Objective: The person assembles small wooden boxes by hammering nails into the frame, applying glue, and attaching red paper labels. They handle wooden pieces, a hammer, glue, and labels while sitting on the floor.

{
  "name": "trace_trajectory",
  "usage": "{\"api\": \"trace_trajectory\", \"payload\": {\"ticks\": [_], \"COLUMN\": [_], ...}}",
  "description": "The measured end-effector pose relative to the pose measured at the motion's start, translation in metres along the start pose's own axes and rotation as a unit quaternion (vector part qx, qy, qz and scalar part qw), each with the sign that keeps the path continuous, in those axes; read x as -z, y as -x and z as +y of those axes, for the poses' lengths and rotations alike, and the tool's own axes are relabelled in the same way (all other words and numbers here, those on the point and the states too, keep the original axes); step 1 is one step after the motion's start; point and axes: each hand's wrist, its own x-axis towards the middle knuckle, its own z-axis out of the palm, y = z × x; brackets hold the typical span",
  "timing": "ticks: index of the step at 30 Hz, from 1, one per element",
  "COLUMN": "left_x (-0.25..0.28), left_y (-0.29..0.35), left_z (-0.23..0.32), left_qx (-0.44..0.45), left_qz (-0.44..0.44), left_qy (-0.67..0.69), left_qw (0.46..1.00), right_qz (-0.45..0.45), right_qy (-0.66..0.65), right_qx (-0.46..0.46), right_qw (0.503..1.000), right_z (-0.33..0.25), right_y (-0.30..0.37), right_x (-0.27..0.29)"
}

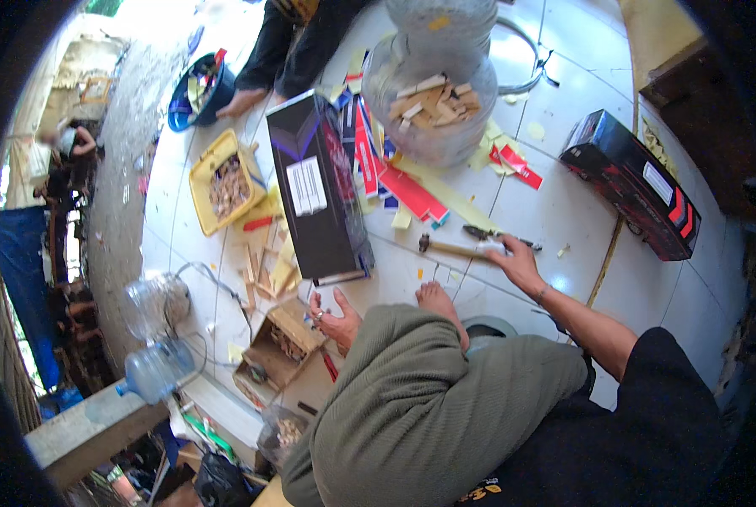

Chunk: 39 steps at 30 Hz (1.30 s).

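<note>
"One hammer (455,248) over there. Where exactly?"

"Between two dark cartons (306,241), its handle meeting the right hand (517,263). Whether those fingers are clamped on it, I can't tell."

"And the left hand (338,322)?"

"Fingers apart, near one wooden box (302,365). Farther off: one yellow basket (215,155), one blue bucket (177,117)."

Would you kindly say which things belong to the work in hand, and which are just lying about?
Likely in the work:
hammer, at the right hand
dark hand tool beside it
wooden box near the left hand

Apparently just lying about:
blue bucket
pale blue water bottle
black-and-red box at right
</note>
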Motion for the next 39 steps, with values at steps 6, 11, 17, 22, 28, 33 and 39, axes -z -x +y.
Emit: {"api": "trace_trajectory", "payload": {"ticks": [6, 11, 17, 22, 28, 33, 39], "left_x": [-0.028, -0.070, -0.054, -0.026, -0.005, -0.073, -0.204], "left_y": [-0.058, -0.088, -0.163, -0.143, -0.077, 0.034, 0.142], "left_z": [0.048, 0.038, 0.022, 0.004, -0.066, -0.129, -0.103], "left_qx": [-0.001, -0.040, -0.132, -0.135, 0.014, -0.039, -0.179], "left_qz": [-0.174, -0.147, -0.177, -0.219, -0.362, -0.477, -0.468], "left_qy": [-0.158, -0.241, -0.109, -0.127, -0.167, -0.257, -0.326], "left_qw": [0.972, 0.958, 0.969, 0.958, 0.917, 0.840, 0.802], "right_qz": [0.040, 0.094, 0.163, 0.246, 0.385, 0.374, 0.377], "right_qy": [-0.060, -0.015, -0.043, -0.024, -0.003, 0.000, -0.014], "right_qx": [-0.052, -0.051, -0.053, -0.193, -0.184, -0.189, -0.179], "right_qw": [0.996, 0.994, 0.984, 0.950, 0.904, 0.908, 0.909], "right_z": [0.067, 0.100, 0.141, 0.172, 0.197, 0.203, 0.207], "right_y": [0.033, 0.052, 0.040, 0.023, 0.010, 0.004, 0.005], "right_x": [0.016, 0.013, 0.013, 0.029, 0.055, 0.058, 0.054]}}
